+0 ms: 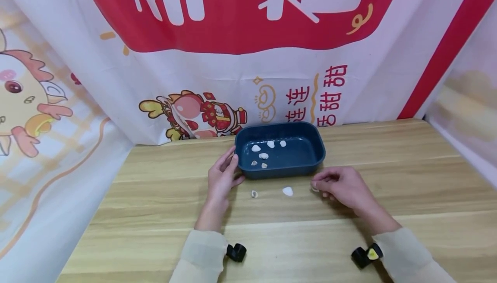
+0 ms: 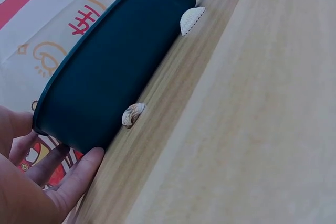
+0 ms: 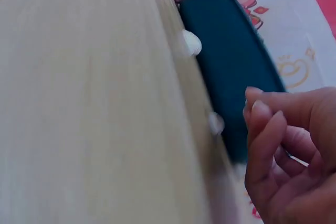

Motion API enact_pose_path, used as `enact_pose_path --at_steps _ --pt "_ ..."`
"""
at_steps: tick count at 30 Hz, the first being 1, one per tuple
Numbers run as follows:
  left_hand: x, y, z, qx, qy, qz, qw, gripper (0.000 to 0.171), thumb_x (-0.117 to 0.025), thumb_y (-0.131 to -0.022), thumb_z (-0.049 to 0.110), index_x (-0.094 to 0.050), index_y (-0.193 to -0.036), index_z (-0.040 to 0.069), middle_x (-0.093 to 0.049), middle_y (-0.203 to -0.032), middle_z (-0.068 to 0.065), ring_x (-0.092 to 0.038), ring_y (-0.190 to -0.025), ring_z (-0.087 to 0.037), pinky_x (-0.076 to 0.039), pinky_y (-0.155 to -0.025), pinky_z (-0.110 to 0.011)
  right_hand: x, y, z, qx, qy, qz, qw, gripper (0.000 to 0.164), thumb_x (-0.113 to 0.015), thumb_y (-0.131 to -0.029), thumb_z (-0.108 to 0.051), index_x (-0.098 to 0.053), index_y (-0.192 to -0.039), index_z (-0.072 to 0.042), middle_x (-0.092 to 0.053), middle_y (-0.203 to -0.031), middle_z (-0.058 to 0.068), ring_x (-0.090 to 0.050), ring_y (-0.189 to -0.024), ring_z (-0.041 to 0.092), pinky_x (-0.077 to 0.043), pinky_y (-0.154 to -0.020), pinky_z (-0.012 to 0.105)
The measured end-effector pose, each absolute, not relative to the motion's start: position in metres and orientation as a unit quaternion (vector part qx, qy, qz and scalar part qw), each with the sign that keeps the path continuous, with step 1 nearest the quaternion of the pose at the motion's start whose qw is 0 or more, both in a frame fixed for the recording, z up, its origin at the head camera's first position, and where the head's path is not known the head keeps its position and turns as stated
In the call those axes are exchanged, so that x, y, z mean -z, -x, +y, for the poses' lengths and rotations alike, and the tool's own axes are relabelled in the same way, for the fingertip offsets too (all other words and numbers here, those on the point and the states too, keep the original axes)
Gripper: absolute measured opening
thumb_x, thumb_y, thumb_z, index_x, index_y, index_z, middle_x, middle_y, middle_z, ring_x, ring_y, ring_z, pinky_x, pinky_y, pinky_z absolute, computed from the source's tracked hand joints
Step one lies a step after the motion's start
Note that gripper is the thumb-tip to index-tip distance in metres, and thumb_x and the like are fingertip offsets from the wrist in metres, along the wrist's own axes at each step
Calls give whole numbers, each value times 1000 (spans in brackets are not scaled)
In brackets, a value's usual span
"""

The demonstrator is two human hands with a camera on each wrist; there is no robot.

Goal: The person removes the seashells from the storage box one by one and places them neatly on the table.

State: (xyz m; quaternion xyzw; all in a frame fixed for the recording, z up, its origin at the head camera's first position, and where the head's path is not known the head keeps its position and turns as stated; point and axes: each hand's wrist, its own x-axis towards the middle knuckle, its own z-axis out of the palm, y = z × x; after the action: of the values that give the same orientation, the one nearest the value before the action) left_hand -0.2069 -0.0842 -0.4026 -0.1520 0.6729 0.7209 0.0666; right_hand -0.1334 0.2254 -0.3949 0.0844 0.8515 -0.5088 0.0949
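A dark blue rectangular tub (image 1: 279,172) stands on the table with several small shells (image 1: 263,156) in its left half. My left hand (image 1: 222,177) rests against the tub's left end, thumb near the rim and fingers spread along the side wall. My right hand (image 1: 341,186) hovers near the front right corner, fingers loosely bent with the tips close together. Just below those fingertips a small shell (image 3: 216,123) sits apart on the table. A white fan-shaped shell (image 1: 287,191) and a ridged, brownish shell (image 2: 133,115) lie in front of the tub.
The wood-grain table (image 1: 272,248) meets a printed cloth backdrop (image 1: 217,76) right behind the tub. More printed cloth (image 1: 54,158) hangs at the left side. Each wrist wears a black strap mount (image 1: 237,253).
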Motion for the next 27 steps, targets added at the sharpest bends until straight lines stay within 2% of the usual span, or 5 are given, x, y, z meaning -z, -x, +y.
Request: enact_pose_path --at_steps 6,12,19,27 --pt "401 206 -85 -722 149 673 60 34 -64 -109 38 -67 -143 46 -59 -157 -2 -63 -133 -27 -65 -101 -48 360 137 207 497 -34 862 94 16 -76 -102 -28 -80 -111 -14 -74 -94 14 -66 -79 29 -59 -67 32" --pt "402 207 -86 -725 146 670 65 34 -64 -109 38 -67 -143 45 -59 -157 -3 -63 -134 -27 -64 -102 -50 333 159 179 475 -8 876 81 12 -79 -101 -28 -81 -105 -17 -75 -100 9 -69 -80 26 -62 -72 35" --pt "402 208 -90 -726 149 668 64 34 -65 -109 38 -68 -142 45 -59 -156 -4 -63 -133 -28 -64 -102 -51 333 202 146 467 38 878 94 5 -81 -99 -21 -82 -101 -17 -75 -99 6 -70 -79 24 -64 -75 38" --pt "404 208 -88 -728 135 668 75 35 -65 -109 37 -67 -143 44 -59 -157 -5 -63 -137 -29 -63 -103 -52 345 236 121 452 19 880 146 8 -78 -101 -19 -82 -103 -12 -76 -99 6 -69 -79 18 -61 -73 25"
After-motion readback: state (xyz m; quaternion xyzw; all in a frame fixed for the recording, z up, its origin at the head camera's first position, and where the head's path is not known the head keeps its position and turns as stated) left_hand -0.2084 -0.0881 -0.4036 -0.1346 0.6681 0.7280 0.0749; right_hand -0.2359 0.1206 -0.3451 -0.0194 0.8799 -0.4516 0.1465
